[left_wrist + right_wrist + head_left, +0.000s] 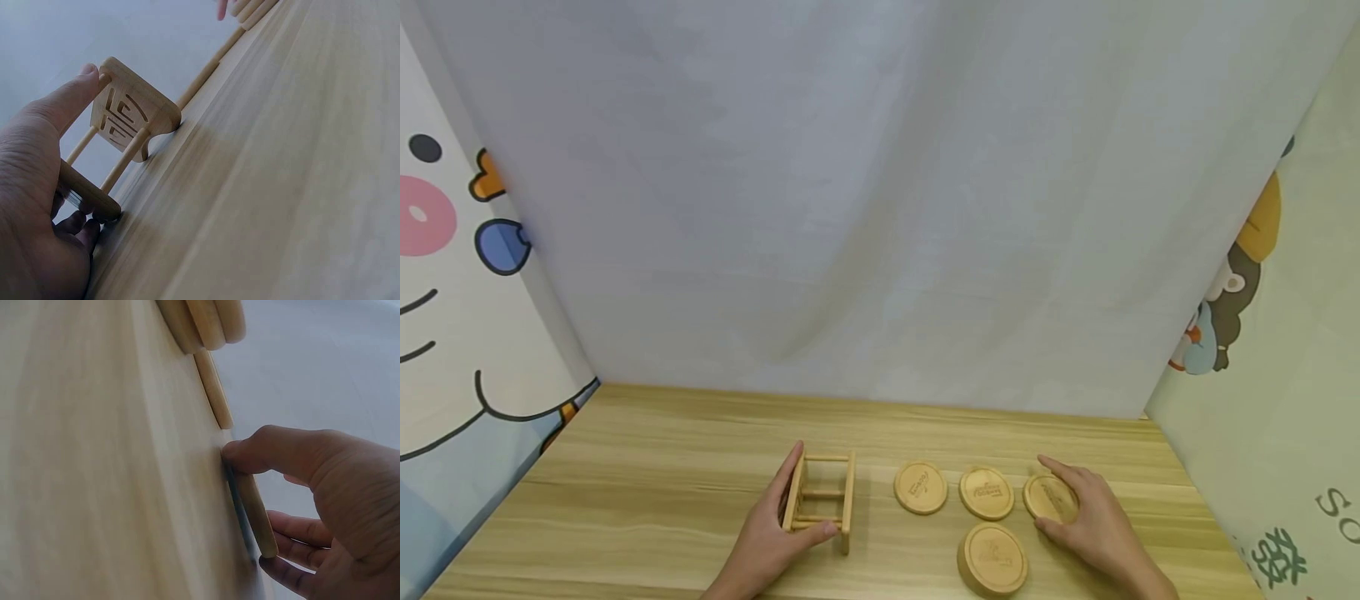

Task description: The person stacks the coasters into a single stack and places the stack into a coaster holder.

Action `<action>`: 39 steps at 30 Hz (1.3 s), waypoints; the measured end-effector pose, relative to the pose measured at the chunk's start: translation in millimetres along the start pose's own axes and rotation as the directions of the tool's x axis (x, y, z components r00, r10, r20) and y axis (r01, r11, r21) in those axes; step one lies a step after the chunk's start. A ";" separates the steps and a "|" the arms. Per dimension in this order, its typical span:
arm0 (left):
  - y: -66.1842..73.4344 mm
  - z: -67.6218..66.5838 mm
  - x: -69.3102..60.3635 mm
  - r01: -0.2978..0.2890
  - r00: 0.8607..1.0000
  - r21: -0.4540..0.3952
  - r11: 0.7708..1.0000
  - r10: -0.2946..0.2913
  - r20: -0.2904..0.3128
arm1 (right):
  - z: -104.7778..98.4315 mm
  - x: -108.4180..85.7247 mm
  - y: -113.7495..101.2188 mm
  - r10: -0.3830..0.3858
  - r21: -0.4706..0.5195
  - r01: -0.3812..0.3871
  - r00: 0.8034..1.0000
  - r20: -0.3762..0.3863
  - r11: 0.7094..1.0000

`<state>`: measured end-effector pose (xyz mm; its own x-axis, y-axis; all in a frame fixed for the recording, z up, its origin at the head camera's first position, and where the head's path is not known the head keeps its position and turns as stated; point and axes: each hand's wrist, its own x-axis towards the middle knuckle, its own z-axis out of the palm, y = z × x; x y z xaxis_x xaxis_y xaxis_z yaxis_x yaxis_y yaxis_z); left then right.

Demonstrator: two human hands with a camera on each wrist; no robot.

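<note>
On the left of the table, my left hand (766, 532) grips a small wooden coaster rack (848, 500), thumb along its near rod and fingers round its left side panel. The rack stands on the table; its right panel (134, 103) shows cut-out slots. At the right, my right hand (1101, 525) pinches a round wooden coaster (1049, 498) between thumb and fingers. A thin dark gap shows under this coaster (257, 519) in the right wrist view, so it looks slightly raised from the table.
Two single coasters, one left (921, 487) and one in the middle (986, 492), lie flat between the hands. Nearer me is a stack of coasters (993, 560). A pale curtain (865, 250) hangs behind the wood-grain table (647, 483), with printed cloths at both sides.
</note>
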<state>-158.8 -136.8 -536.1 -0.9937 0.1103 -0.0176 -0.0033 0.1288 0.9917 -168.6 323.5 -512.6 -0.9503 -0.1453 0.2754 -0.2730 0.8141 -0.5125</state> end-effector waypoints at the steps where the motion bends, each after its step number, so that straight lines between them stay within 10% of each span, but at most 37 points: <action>1: 0.0 0.1 0.0 0.004 1.000 0.004 1.000 -0.004 -0.002 | -0.3 -0.1 -0.2 0.002 -0.001 -0.002 1.000 0.002 1.000; 39: 2.1 0.2 -0.9 -0.024 1.000 0.031 0.999 0.024 -0.005 | -31.3 -2.1 -54.3 -0.222 -0.066 0.218 0.973 -0.062 0.974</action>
<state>-157.9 -136.5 -534.0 -0.9941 0.1082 0.0066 0.0237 0.1572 0.9873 -147.1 297.1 -459.9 -0.8550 -0.2871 0.4318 -0.4627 0.7984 -0.3853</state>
